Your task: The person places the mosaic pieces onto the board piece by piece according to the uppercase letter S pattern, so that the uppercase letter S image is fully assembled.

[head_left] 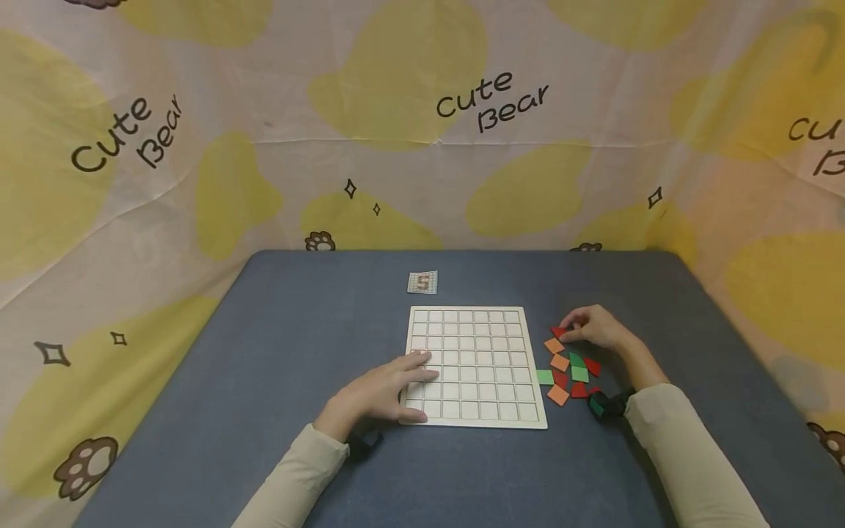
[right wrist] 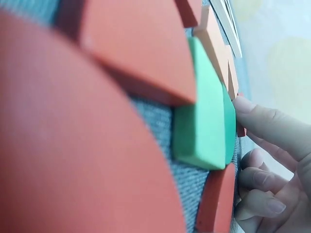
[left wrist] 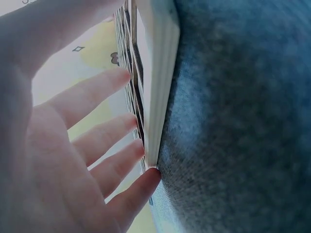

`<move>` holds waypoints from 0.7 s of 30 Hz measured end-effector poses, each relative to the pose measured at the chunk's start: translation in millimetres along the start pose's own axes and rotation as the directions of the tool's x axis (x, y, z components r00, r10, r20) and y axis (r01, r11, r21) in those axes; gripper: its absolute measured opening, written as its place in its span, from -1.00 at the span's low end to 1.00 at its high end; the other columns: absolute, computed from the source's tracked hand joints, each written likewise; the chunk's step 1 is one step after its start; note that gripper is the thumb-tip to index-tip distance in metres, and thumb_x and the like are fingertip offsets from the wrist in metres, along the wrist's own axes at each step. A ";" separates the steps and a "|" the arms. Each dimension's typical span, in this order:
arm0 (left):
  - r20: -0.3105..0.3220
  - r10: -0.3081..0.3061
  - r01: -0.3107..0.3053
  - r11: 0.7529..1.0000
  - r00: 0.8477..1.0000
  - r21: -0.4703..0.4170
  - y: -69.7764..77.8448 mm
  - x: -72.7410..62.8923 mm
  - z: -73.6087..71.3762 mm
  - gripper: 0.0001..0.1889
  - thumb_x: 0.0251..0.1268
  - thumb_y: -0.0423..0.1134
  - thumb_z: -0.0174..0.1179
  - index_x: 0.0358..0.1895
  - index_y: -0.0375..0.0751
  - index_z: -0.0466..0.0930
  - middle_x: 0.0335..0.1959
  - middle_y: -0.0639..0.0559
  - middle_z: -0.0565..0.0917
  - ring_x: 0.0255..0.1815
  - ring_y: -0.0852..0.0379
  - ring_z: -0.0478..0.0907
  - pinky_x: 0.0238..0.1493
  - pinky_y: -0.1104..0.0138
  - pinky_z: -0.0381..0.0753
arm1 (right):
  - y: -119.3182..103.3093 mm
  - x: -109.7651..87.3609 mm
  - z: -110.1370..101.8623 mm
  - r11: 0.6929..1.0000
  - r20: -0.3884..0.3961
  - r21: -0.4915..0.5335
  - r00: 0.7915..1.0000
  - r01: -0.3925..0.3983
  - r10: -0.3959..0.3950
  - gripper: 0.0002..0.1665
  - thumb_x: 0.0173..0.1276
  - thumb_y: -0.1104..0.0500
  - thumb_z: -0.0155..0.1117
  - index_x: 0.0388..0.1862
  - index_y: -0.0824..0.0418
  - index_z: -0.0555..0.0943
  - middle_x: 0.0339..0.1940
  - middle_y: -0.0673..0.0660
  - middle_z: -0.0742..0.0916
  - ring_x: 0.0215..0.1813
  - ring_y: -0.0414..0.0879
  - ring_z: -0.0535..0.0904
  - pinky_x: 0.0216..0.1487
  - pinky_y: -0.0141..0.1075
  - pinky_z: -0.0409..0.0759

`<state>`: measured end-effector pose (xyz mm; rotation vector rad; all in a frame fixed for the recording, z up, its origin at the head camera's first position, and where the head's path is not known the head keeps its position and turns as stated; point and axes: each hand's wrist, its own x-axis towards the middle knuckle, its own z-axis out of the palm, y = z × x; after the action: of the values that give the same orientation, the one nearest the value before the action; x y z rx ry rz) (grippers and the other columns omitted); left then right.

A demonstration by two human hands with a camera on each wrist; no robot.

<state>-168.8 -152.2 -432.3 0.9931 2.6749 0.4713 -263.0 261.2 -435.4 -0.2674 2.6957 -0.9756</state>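
Looking across the table (head_left: 297, 323), we rest our left hand (head_left: 383, 385) at the left edge of the white grid board (head_left: 469, 375), fingers spread and relaxed. Between board and the table's right edge lie orange, green and red tiles (head_left: 579, 374); at their far end, our right hand (head_left: 595, 326) pinches another red tile (head_left: 557, 332). Beyond, a printed card (head_left: 422, 282) lies near the table's far edge.

The board (head_left: 472, 375) is cream, ruled by thin dark lines into a grid of white squares, and the blocks (head_left: 579, 374) are plain red, light orange and two greens. The tabletop (head_left: 310, 330) is slate blue, the sleeves (head_left: 693, 451) beige; the pale cloth (head_left: 290, 81) bears yellow blotches, black lettering and brown paw prints.
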 end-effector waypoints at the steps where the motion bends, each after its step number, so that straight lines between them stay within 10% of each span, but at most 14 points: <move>1: 0.001 0.000 0.000 1.000 1.000 0.001 0.0 -0.4 0.3 -0.25 0.05 0.14 0.36 0.34 -0.02 0.42 0.52 -0.08 0.24 0.57 -0.07 0.13 0.47 0.02 0.29 | -0.2 -0.2 0.7 1.000 -0.006 0.004 1.000 -0.005 0.005 -0.63 0.16 0.12 0.44 -0.16 0.36 0.67 -0.49 0.03 0.53 -0.30 -0.08 0.36 -0.33 -0.33 0.26; 21: -0.021 0.081 -0.077 0.985 0.996 0.154 11.1 -2.7 1.6 -0.33 0.15 0.10 0.28 0.33 -0.04 0.43 0.46 -0.15 0.34 0.51 -0.13 0.24 0.44 0.07 0.35 | -22.1 -7.7 10.1 0.995 -0.094 0.094 0.994 -0.042 0.051 -0.54 0.16 0.07 0.44 -0.13 0.42 0.64 -0.40 0.08 0.60 -0.23 -0.06 0.39 -0.33 -0.38 0.37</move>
<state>-159.8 -145.7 -429.2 1.1472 2.7380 0.2992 -250.7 240.3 -427.1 -0.1425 2.7198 -1.1229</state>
